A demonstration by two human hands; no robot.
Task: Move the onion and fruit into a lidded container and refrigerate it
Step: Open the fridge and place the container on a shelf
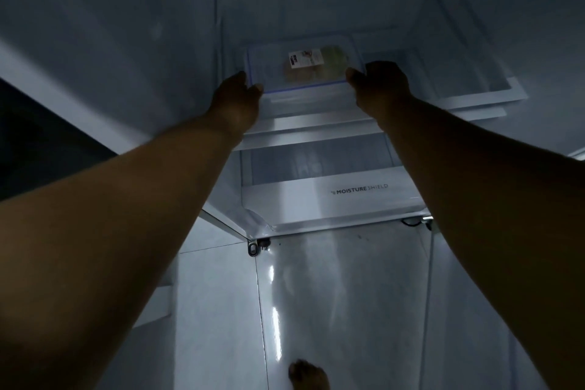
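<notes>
A: Item one, the lidded container (304,68). Location?

B: Inside the open refrigerator, on a shelf (310,123) above the crisper drawer (332,199) marked "Moisture Shield". Clear body, blue-edged lid, white label on top. Pale contents show through the lid; onion and fruit cannot be told apart in this dim light. Whether the base sits fully on the shelf or is carried just over it, I cannot tell.

A: Item two, the holds.

B: The left hand (237,98) is clamped on the container's near left corner, thumb over the lid edge. The right hand (383,85) is closed on the near right corner in the same way. Both arms are stretched out, so the load is far from the body.

A: Surroundings?

B: Door bins (474,85) to the right of the shelf, near the right hand. Glossy tiled floor (332,310) below. One bare foot (307,377) at the bottom edge, directly under the reach.

A: Stage, in your judgement?

B: Late. Food boxed, lid on, box in the fridge. Remaining: seat it, let go, shut the door.

A: Hazards?

B: If let go while the base overhangs the shelf front, it would tip out toward the foot. A lid not fully snapped could lift under the thumbs. Poor light hides the shelf edge. A container left too far forward would block the door.
</notes>
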